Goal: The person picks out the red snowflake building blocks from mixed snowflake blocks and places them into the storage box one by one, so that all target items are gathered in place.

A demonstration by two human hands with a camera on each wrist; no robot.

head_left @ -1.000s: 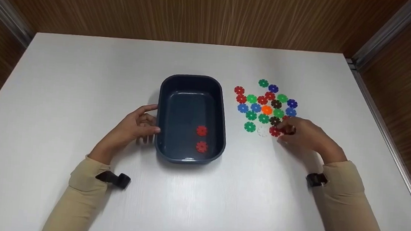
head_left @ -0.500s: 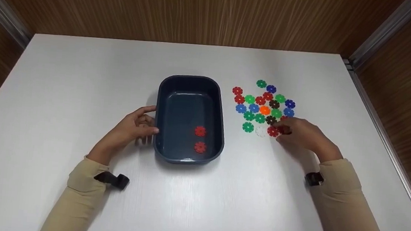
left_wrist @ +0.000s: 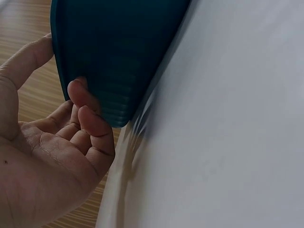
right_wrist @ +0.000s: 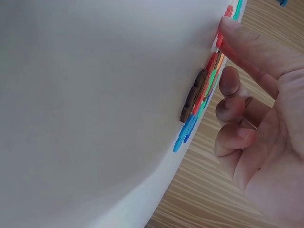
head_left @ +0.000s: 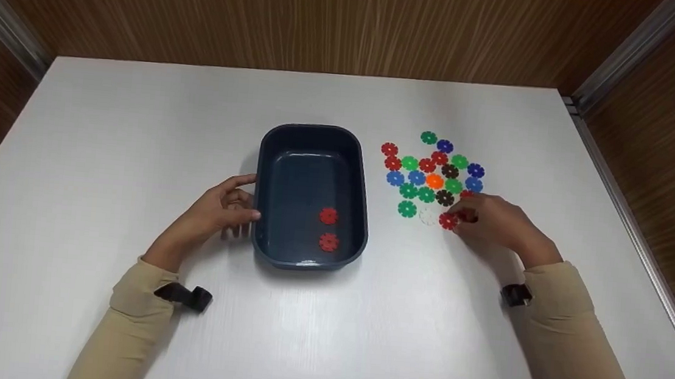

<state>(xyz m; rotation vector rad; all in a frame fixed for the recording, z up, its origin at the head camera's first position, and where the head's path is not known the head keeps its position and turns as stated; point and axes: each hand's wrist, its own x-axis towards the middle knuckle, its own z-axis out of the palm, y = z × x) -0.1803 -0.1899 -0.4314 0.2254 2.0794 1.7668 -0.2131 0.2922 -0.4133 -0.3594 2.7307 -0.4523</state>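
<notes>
A dark blue rectangular tub stands mid-table in the head view, with two red notched discs lying flat in its near right part. My left hand holds its left side, thumb at the rim; the left wrist view shows curled fingers against the outer wall. To the right of the tub, my right hand pinches a red notched disc between thumb and index finger at the near edge of a group of discs. Its other fingers are curled, and it partly covers more red and dark discs.
Several flat notched discs lie close together right of the tub: green, orange, brown, white, blue and red. The white table ends at a wood-grain panel behind.
The red disc at my right fingertips has slid slightly toward the near side, away from the brown disc. My left hand and the tub have kept their places; the view shifted a little.
</notes>
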